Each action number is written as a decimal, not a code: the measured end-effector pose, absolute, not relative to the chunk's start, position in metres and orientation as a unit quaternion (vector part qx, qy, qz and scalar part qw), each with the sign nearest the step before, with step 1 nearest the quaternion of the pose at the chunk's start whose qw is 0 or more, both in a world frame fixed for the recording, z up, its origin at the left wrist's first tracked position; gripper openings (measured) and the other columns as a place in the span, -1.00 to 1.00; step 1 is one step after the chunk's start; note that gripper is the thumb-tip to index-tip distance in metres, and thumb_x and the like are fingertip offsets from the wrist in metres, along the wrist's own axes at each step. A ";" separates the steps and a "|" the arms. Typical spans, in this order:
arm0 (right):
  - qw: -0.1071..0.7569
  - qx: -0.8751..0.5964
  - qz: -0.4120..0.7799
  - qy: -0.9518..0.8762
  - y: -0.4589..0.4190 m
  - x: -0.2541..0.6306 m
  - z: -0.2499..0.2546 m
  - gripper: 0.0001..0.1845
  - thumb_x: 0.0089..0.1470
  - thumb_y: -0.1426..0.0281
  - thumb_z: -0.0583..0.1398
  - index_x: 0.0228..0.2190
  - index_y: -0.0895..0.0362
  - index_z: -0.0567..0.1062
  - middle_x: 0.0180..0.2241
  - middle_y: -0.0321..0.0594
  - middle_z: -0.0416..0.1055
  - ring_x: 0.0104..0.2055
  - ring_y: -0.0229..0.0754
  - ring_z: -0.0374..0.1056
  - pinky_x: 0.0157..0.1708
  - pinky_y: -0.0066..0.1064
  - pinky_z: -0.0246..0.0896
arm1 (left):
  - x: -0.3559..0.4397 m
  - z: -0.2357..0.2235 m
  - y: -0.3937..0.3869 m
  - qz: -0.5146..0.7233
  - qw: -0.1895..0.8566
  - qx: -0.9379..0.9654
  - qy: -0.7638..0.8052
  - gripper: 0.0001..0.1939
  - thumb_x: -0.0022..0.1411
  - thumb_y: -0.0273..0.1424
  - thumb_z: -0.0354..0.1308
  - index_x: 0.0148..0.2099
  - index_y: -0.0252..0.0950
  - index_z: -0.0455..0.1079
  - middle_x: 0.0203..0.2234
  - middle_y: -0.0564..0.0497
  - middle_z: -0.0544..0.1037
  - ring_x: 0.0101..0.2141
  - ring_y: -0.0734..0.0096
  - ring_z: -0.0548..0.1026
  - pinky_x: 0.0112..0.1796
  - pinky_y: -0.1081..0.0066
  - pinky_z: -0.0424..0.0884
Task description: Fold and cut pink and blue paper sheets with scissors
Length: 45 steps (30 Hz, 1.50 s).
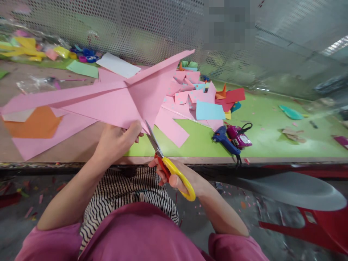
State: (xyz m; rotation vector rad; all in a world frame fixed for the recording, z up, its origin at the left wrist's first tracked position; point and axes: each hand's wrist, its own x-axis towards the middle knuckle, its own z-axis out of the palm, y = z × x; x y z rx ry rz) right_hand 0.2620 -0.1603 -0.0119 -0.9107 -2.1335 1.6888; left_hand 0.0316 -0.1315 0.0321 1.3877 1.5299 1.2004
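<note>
A large folded sheet of pink paper [108, 101] is raised above the table, its lower edge pinched by my left hand [119, 139]. The thumb lies on top and the fingers curl underneath. My right hand [174, 177] grips the red and yellow handles of a pair of scissors [160, 154]. The blades point up and away, at the paper's lower edge just right of my left thumb. One blade lies over the pink paper; how far the other reaches is hidden.
Pink and spotted paper pieces [187, 87] lie behind the sheet, with a light blue piece [210, 110]. A blue glue gun [227, 139] rests to the right near the table edge, beside a purple device [239, 136]. Orange paper [32, 125] is at left. A perforated metal panel [122, 29] stands behind.
</note>
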 end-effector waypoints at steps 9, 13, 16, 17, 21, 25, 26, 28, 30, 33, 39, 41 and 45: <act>0.139 -0.325 0.572 -0.740 -0.161 0.262 -0.013 0.00 -0.07 -0.49 -0.07 -0.09 0.14 0.38 -0.47 -0.39 0.24 -0.46 -0.30 0.18 -0.40 -0.37 0.29 | 0.029 0.031 -0.132 0.466 0.372 0.544 0.590 -0.78 0.14 -0.37 0.12 -0.53 -0.24 0.45 -0.66 0.09 0.54 -0.56 0.46 0.50 -0.43 0.49 0.43; 0.140 -0.326 0.573 -0.739 -0.162 0.262 -0.012 0.05 -0.07 -0.49 -0.07 -0.05 0.18 0.39 -0.46 -0.39 0.22 -0.46 -0.31 0.17 -0.40 -0.37 0.29 | 0.029 0.030 -0.133 0.466 0.370 0.541 0.595 -0.80 0.14 -0.37 0.13 -0.51 -0.25 0.46 -0.66 0.08 0.53 -0.56 0.45 0.49 -0.42 0.47 0.43; 0.142 -0.328 0.576 -0.735 -0.162 0.263 -0.012 0.04 -0.06 -0.48 -0.06 -0.05 0.18 0.40 -0.46 -0.37 0.24 -0.45 -0.30 0.17 -0.40 -0.37 0.30 | 0.030 0.031 -0.133 0.460 0.378 0.538 0.596 -0.80 0.13 -0.37 0.13 -0.52 -0.24 0.45 -0.65 0.08 0.55 -0.55 0.45 0.50 -0.42 0.48 0.43; 0.142 -0.330 0.578 -0.733 -0.162 0.263 -0.011 0.04 -0.07 -0.49 -0.06 -0.06 0.18 0.40 -0.46 -0.36 0.24 -0.45 -0.30 0.17 -0.40 -0.36 0.31 | 0.031 0.032 -0.133 0.459 0.381 0.539 0.595 -0.79 0.14 -0.36 0.12 -0.52 -0.23 0.45 -0.64 0.09 0.55 -0.55 0.46 0.50 -0.42 0.48 0.43; 0.139 -0.336 0.612 -0.702 -0.163 0.262 -0.011 0.02 -0.11 -0.48 0.01 -0.07 0.16 0.39 -0.47 -0.40 0.24 -0.46 -0.31 0.18 -0.39 -0.36 0.36 | 0.031 0.033 -0.133 0.456 0.380 0.544 0.593 -0.77 0.13 -0.37 0.11 -0.55 -0.22 0.42 -0.66 0.10 0.53 -0.56 0.47 0.49 -0.42 0.49 0.43; 0.148 -0.339 0.652 -0.662 -0.166 0.261 -0.009 -0.05 -0.10 -0.45 0.07 -0.10 0.14 0.37 -0.46 -0.42 0.24 -0.50 -0.36 0.19 -0.44 -0.40 0.38 | 0.029 0.033 -0.133 0.451 0.377 0.545 0.598 -0.76 0.13 -0.35 0.11 -0.57 -0.22 0.40 -0.67 0.09 0.53 -0.55 0.44 0.50 -0.41 0.48 0.45; 0.146 -0.341 0.652 -0.661 -0.166 0.261 -0.008 -0.06 -0.10 -0.45 0.07 -0.12 0.15 0.37 -0.46 -0.42 0.23 -0.51 -0.37 0.20 -0.46 -0.40 0.39 | 0.029 0.032 -0.133 0.449 0.378 0.545 0.599 -0.76 0.13 -0.35 0.11 -0.57 -0.22 0.40 -0.66 0.09 0.54 -0.55 0.44 0.50 -0.40 0.47 0.45; 0.142 -0.347 0.646 -0.665 -0.167 0.260 -0.006 -0.06 -0.11 -0.46 0.05 -0.16 0.15 0.36 -0.47 -0.43 0.21 -0.52 -0.37 0.20 -0.47 -0.41 0.40 | 0.029 0.032 -0.133 0.447 0.379 0.545 0.599 -0.75 0.13 -0.36 0.11 -0.58 -0.21 0.40 -0.66 0.08 0.54 -0.55 0.44 0.50 -0.41 0.48 0.45; 0.139 -0.350 0.638 -0.671 -0.167 0.259 -0.003 -0.07 -0.11 -0.48 0.03 -0.20 0.14 0.35 -0.48 -0.44 0.20 -0.54 -0.39 0.18 -0.48 -0.42 0.41 | 0.029 0.032 -0.133 0.448 0.379 0.544 0.599 -0.75 0.12 -0.36 0.10 -0.58 -0.21 0.40 -0.66 0.08 0.54 -0.56 0.45 0.50 -0.42 0.48 0.45; 0.136 -0.347 0.629 -0.683 -0.167 0.257 0.001 -0.10 -0.10 -0.48 0.01 -0.26 0.12 0.31 -0.49 -0.44 0.20 -0.56 -0.41 0.15 -0.50 -0.44 0.41 | 0.029 0.031 -0.133 0.449 0.379 0.539 0.604 -0.76 0.11 -0.36 0.11 -0.59 -0.22 0.40 -0.67 0.07 0.53 -0.57 0.45 0.49 -0.43 0.48 0.44; 0.129 -0.351 0.622 -0.688 -0.168 0.255 0.005 -0.13 -0.10 -0.48 -0.01 -0.31 0.09 0.27 -0.49 -0.45 0.19 -0.57 -0.43 0.15 -0.52 -0.48 0.42 | 0.026 0.028 -0.131 0.453 0.390 0.539 0.594 -0.77 0.11 -0.35 0.11 -0.56 -0.23 0.42 -0.66 0.08 0.54 -0.59 0.47 0.46 -0.46 0.49 0.42; 0.131 -0.350 0.624 -0.687 -0.169 0.254 0.005 -0.15 -0.09 -0.47 -0.01 -0.33 0.09 0.26 -0.50 -0.45 0.18 -0.57 -0.42 0.14 -0.54 -0.49 0.42 | 0.025 0.027 -0.131 0.454 0.393 0.538 0.592 -0.78 0.11 -0.35 0.11 -0.56 -0.23 0.42 -0.66 0.09 0.54 -0.59 0.48 0.46 -0.47 0.50 0.41; 0.137 -0.350 0.637 -0.673 -0.170 0.253 0.006 -0.17 -0.09 -0.47 0.02 -0.37 0.08 0.24 -0.53 -0.46 0.15 -0.56 -0.41 0.14 -0.55 -0.48 0.44 | 0.024 0.026 -0.132 0.455 0.393 0.530 0.598 -0.80 0.10 -0.38 0.13 -0.56 -0.23 0.42 -0.66 0.08 0.54 -0.58 0.45 0.47 -0.46 0.49 0.43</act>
